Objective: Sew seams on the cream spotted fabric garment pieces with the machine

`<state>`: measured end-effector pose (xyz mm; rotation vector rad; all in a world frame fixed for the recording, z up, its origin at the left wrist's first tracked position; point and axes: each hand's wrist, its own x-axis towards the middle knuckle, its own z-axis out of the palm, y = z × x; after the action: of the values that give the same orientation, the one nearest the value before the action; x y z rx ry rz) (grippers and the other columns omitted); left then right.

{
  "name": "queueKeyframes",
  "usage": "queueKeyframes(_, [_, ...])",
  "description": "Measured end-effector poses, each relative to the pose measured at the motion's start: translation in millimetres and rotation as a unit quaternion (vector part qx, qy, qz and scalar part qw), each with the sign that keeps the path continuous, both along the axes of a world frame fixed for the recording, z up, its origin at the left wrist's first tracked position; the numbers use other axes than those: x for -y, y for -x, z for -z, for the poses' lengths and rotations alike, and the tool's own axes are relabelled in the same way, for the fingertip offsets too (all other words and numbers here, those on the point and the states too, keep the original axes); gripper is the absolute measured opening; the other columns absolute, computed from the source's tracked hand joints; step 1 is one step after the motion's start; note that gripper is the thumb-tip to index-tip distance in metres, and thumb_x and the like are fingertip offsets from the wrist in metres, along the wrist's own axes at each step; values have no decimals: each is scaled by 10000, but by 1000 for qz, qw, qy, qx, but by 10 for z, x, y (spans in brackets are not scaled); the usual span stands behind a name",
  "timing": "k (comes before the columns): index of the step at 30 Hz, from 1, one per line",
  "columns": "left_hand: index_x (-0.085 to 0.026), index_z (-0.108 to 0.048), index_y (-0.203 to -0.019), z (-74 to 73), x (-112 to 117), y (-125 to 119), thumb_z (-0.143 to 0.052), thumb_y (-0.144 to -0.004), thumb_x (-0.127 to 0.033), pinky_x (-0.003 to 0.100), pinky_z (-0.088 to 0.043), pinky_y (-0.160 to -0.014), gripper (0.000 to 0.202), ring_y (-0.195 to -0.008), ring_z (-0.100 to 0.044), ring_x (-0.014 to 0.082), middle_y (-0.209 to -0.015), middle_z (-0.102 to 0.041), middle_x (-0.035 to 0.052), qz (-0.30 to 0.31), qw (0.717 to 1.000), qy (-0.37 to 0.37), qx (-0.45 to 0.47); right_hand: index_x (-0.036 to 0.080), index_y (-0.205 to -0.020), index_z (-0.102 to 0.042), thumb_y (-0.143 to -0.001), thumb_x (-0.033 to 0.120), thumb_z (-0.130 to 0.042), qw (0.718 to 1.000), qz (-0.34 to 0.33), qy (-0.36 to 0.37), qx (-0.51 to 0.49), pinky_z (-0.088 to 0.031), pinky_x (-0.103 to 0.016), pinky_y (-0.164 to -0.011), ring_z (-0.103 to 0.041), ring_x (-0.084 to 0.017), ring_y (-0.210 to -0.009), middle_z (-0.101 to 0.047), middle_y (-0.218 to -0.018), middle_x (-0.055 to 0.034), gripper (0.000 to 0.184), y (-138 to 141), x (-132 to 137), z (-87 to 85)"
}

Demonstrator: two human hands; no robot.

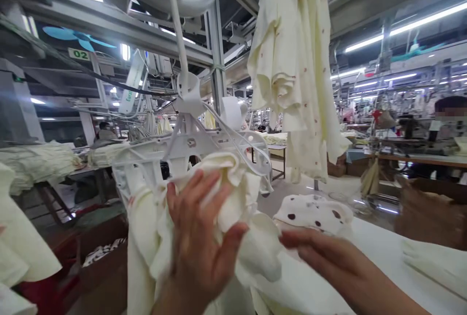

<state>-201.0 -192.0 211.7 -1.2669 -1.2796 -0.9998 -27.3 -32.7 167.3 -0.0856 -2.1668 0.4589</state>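
Note:
A cream cloth garment (233, 193) hangs in folds from a white plastic hanger (193, 139) right in front of me. My left hand (202, 227) is raised against the garment with its fingers spread and slightly blurred; whether the palm presses on the cloth cannot be seen. To the right, my right hand (328, 256) points inward with its fingers stretched out. Its fingertips are at the edge of a loose cream flap (260, 247), and I cannot tell if they touch it. Behind that hand lies a white cloth piece with dark spots (314, 213).
The spotted piece lies on a white table (379, 247), with folded cream cloth (434, 261) at its right. More cream garments (292, 62) hang overhead. A brown box (105, 276) stands low at left, near stacked cloth (40, 164). A person (450, 110) is at far right.

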Motion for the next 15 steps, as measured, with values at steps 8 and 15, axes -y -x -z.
queueKeyframes(8, [-211, -566, -1084, -446, 6, 466, -466, -891, -132, 271, -450, -842, 231, -977, -546, 160, -1015, -544, 46, 1, 998, 50, 28, 181, -1235, -469, -862, 23, -395, 928, 22, -351, -126, -473, -380, -800, -530, -215, -1011, -564, -1142, -105, 411, 711, 159, -979])
queueKeyframes(15, [-204, -590, -899, -501, 10, 546, -498, -863, -140, 258, -467, -770, 118, -863, -559, 145, -889, -554, 7, 65, 993, -38, 88, 238, -1098, -579, -919, 156, -466, 814, 15, -570, -110, -388, -414, -893, -459, -239, -1143, -540, -1247, -59, 228, 835, 123, -1158])
